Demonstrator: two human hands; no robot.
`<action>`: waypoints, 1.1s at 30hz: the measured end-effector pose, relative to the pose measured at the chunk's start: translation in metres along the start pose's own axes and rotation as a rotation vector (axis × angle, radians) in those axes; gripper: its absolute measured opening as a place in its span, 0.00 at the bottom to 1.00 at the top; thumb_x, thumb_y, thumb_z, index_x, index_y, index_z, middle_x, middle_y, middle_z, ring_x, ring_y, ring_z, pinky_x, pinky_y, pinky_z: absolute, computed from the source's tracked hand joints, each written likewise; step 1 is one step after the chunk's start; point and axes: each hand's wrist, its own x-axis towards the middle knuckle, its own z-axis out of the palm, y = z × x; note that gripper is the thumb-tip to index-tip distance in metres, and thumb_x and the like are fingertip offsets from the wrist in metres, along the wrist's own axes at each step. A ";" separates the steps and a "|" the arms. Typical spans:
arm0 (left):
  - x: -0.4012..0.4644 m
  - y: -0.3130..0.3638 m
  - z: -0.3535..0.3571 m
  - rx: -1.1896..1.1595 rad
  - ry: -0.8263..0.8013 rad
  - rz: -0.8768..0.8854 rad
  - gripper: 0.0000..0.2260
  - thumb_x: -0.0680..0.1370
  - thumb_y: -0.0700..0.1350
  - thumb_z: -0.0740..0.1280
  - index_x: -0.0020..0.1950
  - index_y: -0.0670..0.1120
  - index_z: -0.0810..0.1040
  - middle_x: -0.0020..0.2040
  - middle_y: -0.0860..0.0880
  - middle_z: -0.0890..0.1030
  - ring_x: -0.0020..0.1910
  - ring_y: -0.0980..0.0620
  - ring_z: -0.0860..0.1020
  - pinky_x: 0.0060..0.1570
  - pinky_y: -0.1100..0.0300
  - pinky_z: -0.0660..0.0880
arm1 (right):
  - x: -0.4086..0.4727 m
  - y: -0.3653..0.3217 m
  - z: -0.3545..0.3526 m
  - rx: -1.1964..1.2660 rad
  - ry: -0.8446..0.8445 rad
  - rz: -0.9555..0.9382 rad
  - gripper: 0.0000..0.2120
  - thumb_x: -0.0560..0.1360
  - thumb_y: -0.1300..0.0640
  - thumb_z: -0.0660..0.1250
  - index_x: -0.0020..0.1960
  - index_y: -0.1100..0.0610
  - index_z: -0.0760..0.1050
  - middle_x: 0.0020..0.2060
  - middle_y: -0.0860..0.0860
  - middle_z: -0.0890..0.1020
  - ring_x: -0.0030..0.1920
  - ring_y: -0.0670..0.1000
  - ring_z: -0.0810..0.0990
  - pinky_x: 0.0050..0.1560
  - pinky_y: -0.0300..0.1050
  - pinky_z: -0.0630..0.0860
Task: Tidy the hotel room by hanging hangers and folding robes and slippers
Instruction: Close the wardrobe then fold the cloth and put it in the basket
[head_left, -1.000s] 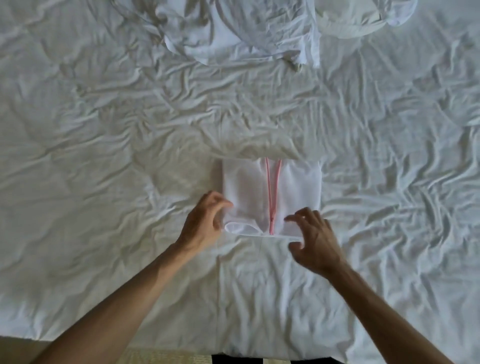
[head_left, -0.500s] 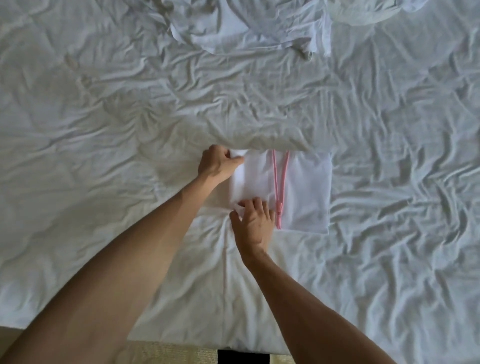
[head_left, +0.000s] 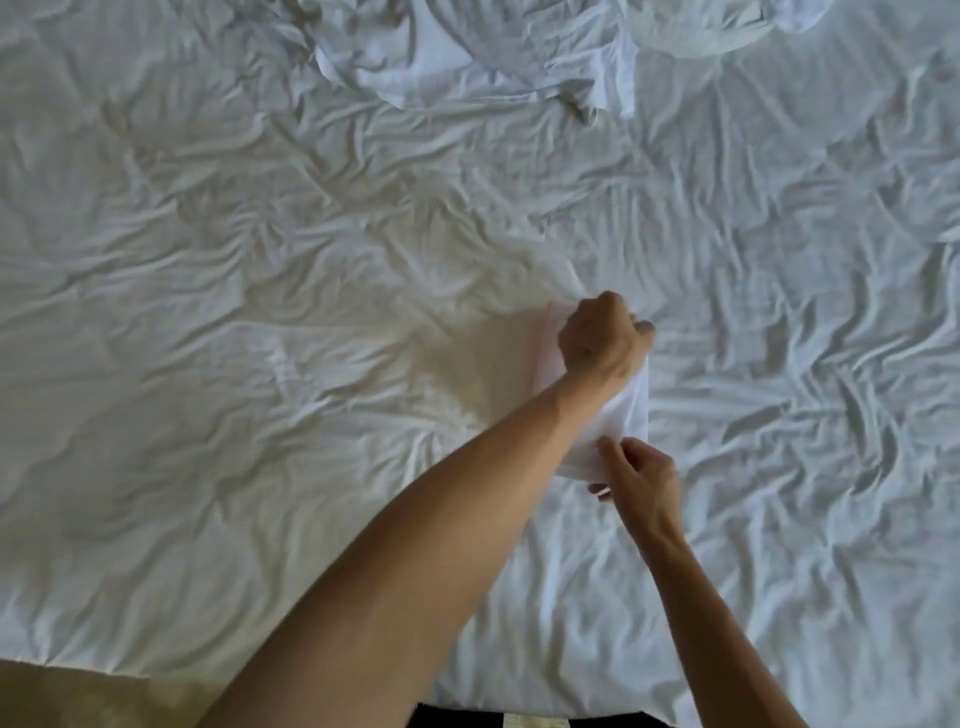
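A small white mesh bag (head_left: 631, 410) with pink trim lies folded into a narrow strip on the bed, near the middle. My left hand (head_left: 597, 338) reaches across it and pinches its far edge. At the near end, my right hand (head_left: 641, 475) pinches the bag's corner. My left forearm covers much of the bag; only a faint pink line shows at its left edge.
The wrinkled white bed sheet (head_left: 260, 312) fills the view. A crumpled white garment (head_left: 467, 47) lies at the far edge, with another white cloth (head_left: 727, 26) beside it at the top right. The bed's near edge and the floor (head_left: 104, 696) show at bottom left.
My hands took the bag's left side and folded it over to the right, so the bag is now half as wide and the pink zipper is hidden.
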 end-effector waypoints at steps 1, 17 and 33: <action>0.002 0.002 0.014 0.016 -0.019 0.004 0.12 0.77 0.49 0.66 0.52 0.43 0.84 0.51 0.41 0.84 0.53 0.41 0.82 0.49 0.55 0.76 | 0.005 0.006 -0.005 -0.069 0.027 0.006 0.17 0.79 0.54 0.65 0.37 0.65 0.77 0.27 0.56 0.82 0.27 0.50 0.83 0.34 0.54 0.82; 0.056 -0.048 -0.030 0.434 -0.171 0.195 0.40 0.64 0.74 0.71 0.62 0.45 0.76 0.61 0.45 0.79 0.64 0.43 0.76 0.60 0.52 0.70 | -0.034 -0.003 0.030 0.751 -0.110 0.478 0.21 0.74 0.43 0.72 0.47 0.63 0.83 0.36 0.59 0.84 0.36 0.54 0.82 0.39 0.47 0.76; -0.096 -0.183 -0.102 -0.379 0.003 -0.342 0.16 0.68 0.56 0.78 0.38 0.45 0.81 0.32 0.50 0.78 0.32 0.57 0.76 0.34 0.59 0.74 | -0.017 -0.072 -0.009 -0.021 -0.120 -0.073 0.17 0.75 0.46 0.70 0.38 0.60 0.80 0.31 0.53 0.79 0.33 0.53 0.77 0.33 0.44 0.71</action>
